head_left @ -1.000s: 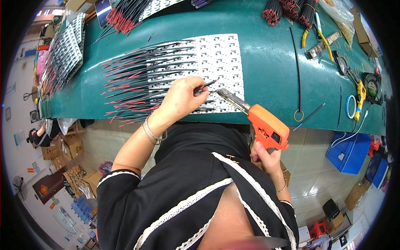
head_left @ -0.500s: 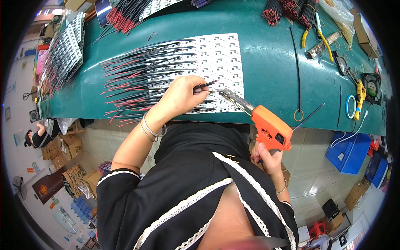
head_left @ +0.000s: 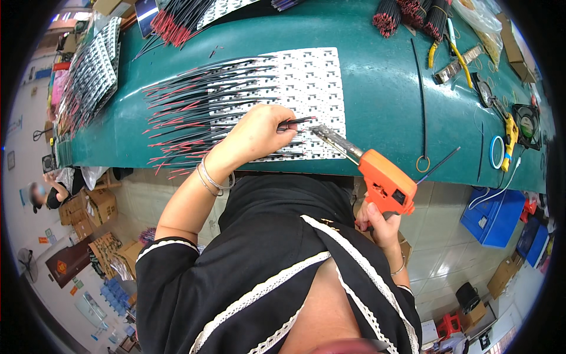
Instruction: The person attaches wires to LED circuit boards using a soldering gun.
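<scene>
My left hand (head_left: 259,133) is closed in a pinch on a few thin black wires (head_left: 305,120) above a white circuit-board panel (head_left: 321,71). Many black wires with red ends (head_left: 171,121) fan out leftward from the panel, each row lying across it. My right hand (head_left: 380,224) grips the handle of an orange soldering gun (head_left: 386,180). The gun's metal tip is close to the ends of the pinched wires, over the panel's near part; whether it touches them is too small to tell.
Bundles of black and red wires (head_left: 386,20), yellow-handled pliers (head_left: 460,56), a small black fan (head_left: 526,125) and blue tape roll (head_left: 497,151) lie on the green table (head_left: 377,88)'s right side. Wired panels (head_left: 91,71) are stacked at left. A blue bin (head_left: 492,215) stands below the right edge.
My left hand has shifted slightly, moving the wire ends a little right and down. The soldering gun has moved slightly right. In the left background, another person has shifted.
</scene>
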{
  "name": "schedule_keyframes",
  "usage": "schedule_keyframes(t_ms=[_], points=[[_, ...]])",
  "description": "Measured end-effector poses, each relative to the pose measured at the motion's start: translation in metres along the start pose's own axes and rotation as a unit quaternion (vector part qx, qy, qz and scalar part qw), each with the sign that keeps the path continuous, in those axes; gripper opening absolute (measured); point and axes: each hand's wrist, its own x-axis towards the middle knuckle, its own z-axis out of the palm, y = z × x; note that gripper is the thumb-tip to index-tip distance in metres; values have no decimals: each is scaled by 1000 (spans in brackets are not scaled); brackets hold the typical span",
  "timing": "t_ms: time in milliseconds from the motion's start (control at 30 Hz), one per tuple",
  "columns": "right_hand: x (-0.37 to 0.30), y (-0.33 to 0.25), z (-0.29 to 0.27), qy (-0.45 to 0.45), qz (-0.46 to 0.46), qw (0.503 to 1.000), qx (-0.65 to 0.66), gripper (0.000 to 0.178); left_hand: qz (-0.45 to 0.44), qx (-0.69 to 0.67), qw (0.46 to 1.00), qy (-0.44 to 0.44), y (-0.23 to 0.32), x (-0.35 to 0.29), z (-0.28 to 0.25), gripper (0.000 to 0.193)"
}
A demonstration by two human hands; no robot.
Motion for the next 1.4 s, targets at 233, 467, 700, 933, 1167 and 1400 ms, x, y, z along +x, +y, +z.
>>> schedule_keyframes(t_ms=[233, 467, 700, 933, 1167, 1400], points=[[7, -5, -7, -10, -25, 999, 24, 32, -1, -16, 1000, -5, -4, -3, 1, 15], [11, -6, -7, -23, -40, 999, 16, 35, 6, -87, 994, 63, -13, -10, 7, 14], [10, -5, -5, -19, -31, 999, -2, 40, 31, -15, 989, 145, -2, -8, 2, 13], [12, -4, -3, -14, -19, 1000, -5, 40, -108, -31, 990, 82, 6, -4, -4, 13], [14, -6, 0, -25, -20, 999, -30, 40, 11, -12, 988, 155, -4, -1, 9, 12], [15, 2, -6, -50, -36, 998, -3, 21, -74, -52, 991, 99, -1, 0, 4, 14]])
